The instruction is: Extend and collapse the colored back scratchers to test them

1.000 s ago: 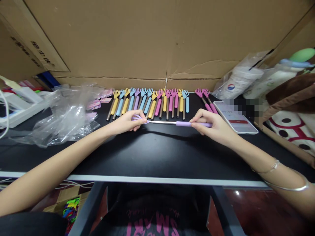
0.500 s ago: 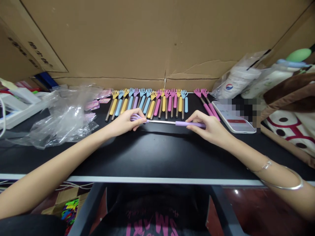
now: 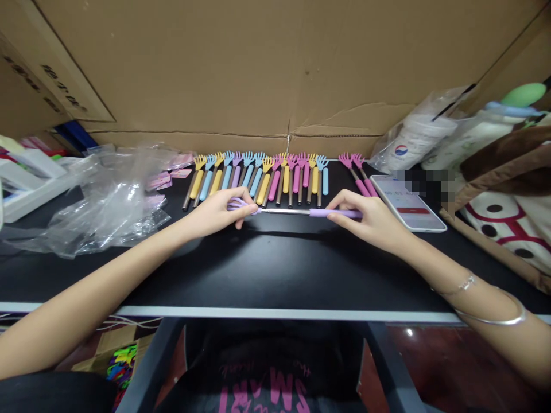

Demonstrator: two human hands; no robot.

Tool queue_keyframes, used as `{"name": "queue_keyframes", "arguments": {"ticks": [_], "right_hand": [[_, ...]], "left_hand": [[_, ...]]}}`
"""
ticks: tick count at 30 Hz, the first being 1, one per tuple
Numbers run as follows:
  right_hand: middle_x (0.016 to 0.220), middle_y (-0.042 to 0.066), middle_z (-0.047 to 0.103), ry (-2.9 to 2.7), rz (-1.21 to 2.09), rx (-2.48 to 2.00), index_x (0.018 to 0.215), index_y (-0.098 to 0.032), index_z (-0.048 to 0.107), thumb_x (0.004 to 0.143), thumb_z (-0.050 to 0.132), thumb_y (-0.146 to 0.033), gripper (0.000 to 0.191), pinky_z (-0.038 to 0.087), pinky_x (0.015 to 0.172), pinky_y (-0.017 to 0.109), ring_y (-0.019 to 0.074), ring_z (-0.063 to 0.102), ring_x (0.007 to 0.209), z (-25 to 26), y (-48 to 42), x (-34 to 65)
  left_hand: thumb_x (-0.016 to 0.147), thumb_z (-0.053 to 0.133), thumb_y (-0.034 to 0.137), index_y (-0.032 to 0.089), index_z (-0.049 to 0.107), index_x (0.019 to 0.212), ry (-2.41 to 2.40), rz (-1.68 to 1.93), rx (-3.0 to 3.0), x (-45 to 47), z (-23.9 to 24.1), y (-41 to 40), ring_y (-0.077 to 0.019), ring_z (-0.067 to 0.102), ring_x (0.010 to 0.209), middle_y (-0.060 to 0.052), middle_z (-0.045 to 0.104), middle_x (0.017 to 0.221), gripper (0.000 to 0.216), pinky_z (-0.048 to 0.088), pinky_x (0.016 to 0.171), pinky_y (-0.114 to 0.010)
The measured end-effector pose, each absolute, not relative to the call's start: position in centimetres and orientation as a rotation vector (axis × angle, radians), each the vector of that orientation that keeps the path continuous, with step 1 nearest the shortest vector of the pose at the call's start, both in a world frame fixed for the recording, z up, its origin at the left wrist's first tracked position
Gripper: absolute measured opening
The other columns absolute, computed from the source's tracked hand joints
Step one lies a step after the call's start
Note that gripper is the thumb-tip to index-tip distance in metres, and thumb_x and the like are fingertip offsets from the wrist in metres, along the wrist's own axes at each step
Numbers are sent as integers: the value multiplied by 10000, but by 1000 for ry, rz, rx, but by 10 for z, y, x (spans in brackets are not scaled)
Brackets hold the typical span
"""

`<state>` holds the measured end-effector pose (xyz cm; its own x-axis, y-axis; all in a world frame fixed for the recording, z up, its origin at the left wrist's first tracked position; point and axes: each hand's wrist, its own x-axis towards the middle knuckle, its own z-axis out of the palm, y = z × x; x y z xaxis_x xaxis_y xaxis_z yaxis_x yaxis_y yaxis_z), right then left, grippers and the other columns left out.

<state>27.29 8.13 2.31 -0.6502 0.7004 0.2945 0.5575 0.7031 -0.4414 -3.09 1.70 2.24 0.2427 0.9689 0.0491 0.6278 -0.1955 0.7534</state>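
Both my hands hold one purple back scratcher (image 3: 286, 211) level above the black table. Its claw head sits in my left hand (image 3: 232, 209), fingers closed around it and partly hiding it. At the other end, my right hand (image 3: 359, 215) pinches the purple handle between thumb and fingers. A bare metal rod shows between the two ends. Behind it lies a row of yellow, blue, purple and pink back scratchers (image 3: 262, 186), claws toward the cardboard. Two pink back scratchers (image 3: 360, 182) lie apart to the right, their handle ends partly behind my right hand.
Crumpled clear plastic bags (image 3: 99, 201) and pink cards lie left, beside a white rack (image 3: 38, 183). On the right are a phone (image 3: 413, 207), a bagged cup (image 3: 415, 140), a bottle (image 3: 486, 129) and a brown-and-white cloth item (image 3: 499, 221). A cardboard wall (image 3: 241, 69) stands behind.
My right hand has shifted very slightly right with the handle, and the bare rod looks a little longer. My left hand keeps its hold on the claw end. The view has shifted slightly.
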Motion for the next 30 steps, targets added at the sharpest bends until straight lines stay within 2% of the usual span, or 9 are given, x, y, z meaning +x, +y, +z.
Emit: {"name": "queue_keyframes", "arguments": {"ticks": [6,10,16,22,26,30], "right_hand": [[586,-36,487,-2510,636,-917,873,-179,599,841,559,-476,301,293,532,229,88,412,532,25,88,275],[649,-18,554,-2542,699,-919,944,-181,616,813,595,-477,324,317,544,231,99,459,564,27,92,278],[795,29,643,-2655,661,-870,990,-196,640,837,572,-450,305,369,599,247,129,532,658,28,93,280],[772,40,577,-2715,455,-734,943,-200,668,836,586,-440,276,391,649,270,149,519,713,22,97,282],[763,32,555,-2748,464,-734,939,-196,650,843,582,-416,249,386,645,270,144,507,698,16,97,281],[783,28,553,-2766,505,-717,955,-191,632,859,561,-397,238,378,639,263,132,496,685,13,97,281]], "left_hand": [[835,580,435,156,593,815,1387,638,2059,-38,24,22,-122,572,701,-10,644,783,280,425,702,-246],[826,594,456,153,618,851,1361,581,2032,-42,24,24,-116,572,653,-11,651,778,305,428,647,-234],[811,614,443,162,683,857,1403,507,2087,-44,26,26,-123,573,680,-14,664,778,292,409,662,-235],[812,606,441,183,709,886,1411,486,2138,-45,23,29,-143,593,765,-23,690,862,287,413,704,-240],[810,609,442,170,668,907,1424,419,2104,-45,23,29,-131,574,677,-12,663,761,295,406,641,-228],[816,600,438,165,630,886,1417,413,2123,-47,22,29,-137,587,741,-29,673,836,283,408,677,-229]]}}
